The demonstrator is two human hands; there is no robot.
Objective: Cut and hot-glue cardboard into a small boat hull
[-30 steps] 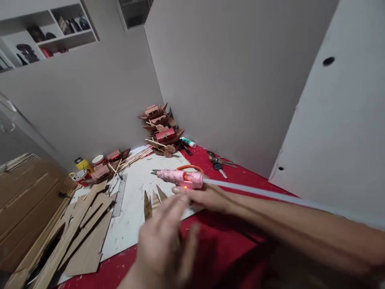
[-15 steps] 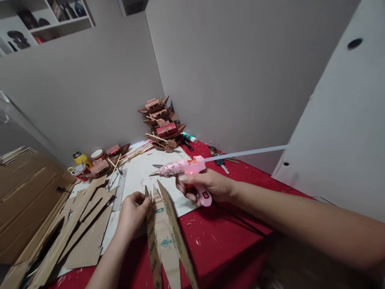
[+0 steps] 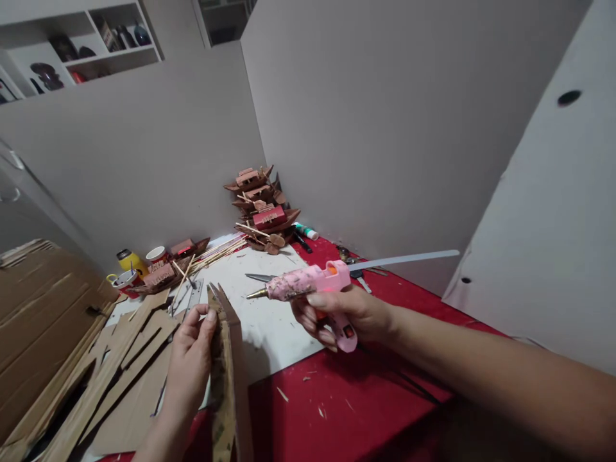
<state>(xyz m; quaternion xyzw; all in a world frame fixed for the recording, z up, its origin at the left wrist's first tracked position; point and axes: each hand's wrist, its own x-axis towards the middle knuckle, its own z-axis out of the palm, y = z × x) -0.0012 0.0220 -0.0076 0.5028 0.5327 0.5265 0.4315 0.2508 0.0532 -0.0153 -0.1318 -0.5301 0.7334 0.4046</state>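
Observation:
My right hand (image 3: 337, 314) is wrapped round the handle of a pink glue gun (image 3: 308, 282). Its metal nozzle points left, and a long whitish glue stick (image 3: 409, 259) sticks out of the back. With thumb and fingers, my left hand (image 3: 192, 350) pinches the edge of a long pointed cardboard piece (image 3: 234, 372), which stands turned on its side with its tip away from me. The nozzle is to the right of the cardboard tip, apart from it. Dark pointed blades (image 3: 258, 277) show partly behind the glue gun.
Cut cardboard strips (image 3: 129, 359) lie at the left beside a large cardboard box (image 3: 43, 327). Stacked model boats (image 3: 264, 215) stand in the far corner. Cups (image 3: 126, 282), a yellow bottle (image 3: 131, 260) and thin sticks (image 3: 219, 250) sit at the back left. Keys (image 3: 362, 280) lie behind the glue gun.
My left hand has moved left and turned the cardboard piece onto its side. My right hand, with the glue gun, has shifted slightly right and lower in view.

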